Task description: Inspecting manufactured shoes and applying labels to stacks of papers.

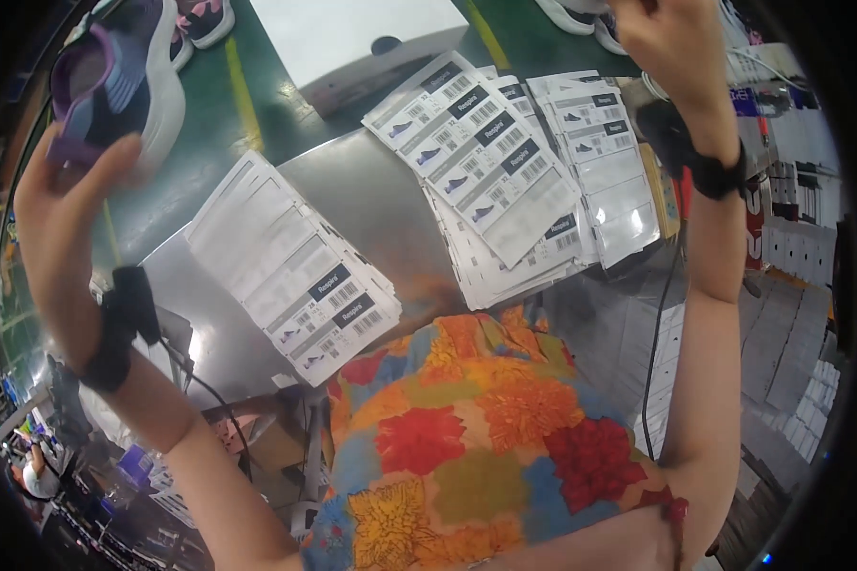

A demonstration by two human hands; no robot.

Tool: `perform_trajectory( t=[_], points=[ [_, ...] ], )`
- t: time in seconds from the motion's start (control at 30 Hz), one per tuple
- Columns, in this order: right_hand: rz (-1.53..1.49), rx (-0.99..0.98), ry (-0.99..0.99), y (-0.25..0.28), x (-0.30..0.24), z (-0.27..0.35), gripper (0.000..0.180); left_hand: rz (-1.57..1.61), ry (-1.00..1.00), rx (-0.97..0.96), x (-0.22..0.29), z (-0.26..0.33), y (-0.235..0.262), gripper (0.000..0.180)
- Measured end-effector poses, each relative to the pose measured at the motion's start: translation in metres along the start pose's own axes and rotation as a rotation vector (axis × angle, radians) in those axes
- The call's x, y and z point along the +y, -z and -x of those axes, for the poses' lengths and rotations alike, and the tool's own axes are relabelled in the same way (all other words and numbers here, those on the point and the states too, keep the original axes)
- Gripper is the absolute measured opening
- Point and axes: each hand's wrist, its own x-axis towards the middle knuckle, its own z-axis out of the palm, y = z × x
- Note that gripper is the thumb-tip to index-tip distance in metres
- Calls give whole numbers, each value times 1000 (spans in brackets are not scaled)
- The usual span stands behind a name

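At the far left my left hand (62, 205) grips a sneaker (129, 90) by its heel. The sneaker has a purple collar, a blue and dark upper and a thick white sole. My thumb is on the near side of the heel; the fingers are partly hidden behind it. My right hand (671, 57) is raised at the top right, beside white-soled shoes (571, 17) that the upper edge cuts off. Its fingers run out of the picture, so their grip is hidden. Both wrists wear black straps with small devices and cables.
A white shoebox (362, 38) stands at the back of the green table. Nearer lie stacks of printed label sheets (300, 276), overlapping label sheets (486, 157) and more sheets (600, 181) on a metal surface (352, 186). A pink-laced shoe (205, 21) is at the back left.
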Motion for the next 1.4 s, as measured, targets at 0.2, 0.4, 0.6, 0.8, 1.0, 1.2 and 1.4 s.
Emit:
perform_trajectory(
  t=[0.2,0.4,0.6,0.8,1.0,1.2,1.4],
  points=[
    [-195,-213,36,-86,-22,-16,18,-187,-331,90,0,-56,-94,47],
    [-744,-111,-499,-93,-4,4,44,601,121,-107,-3,-52,-120,35],
    [-1006,-373,-772,-155,59,36,93,712,480,-186,-11,-59,-173,92],
    [-911,-389,-842,-107,35,-18,82,616,393,-370,39,-86,-137,103],
    [-514,-433,-847,-45,14,-49,86,652,431,-488,70,-94,-107,98],
    [-237,-349,-706,-71,60,-25,104,712,399,-421,82,-103,-138,88],
    [-162,19,-606,-53,81,-9,56,658,-144,-179,28,-178,-232,70]
  ],
)
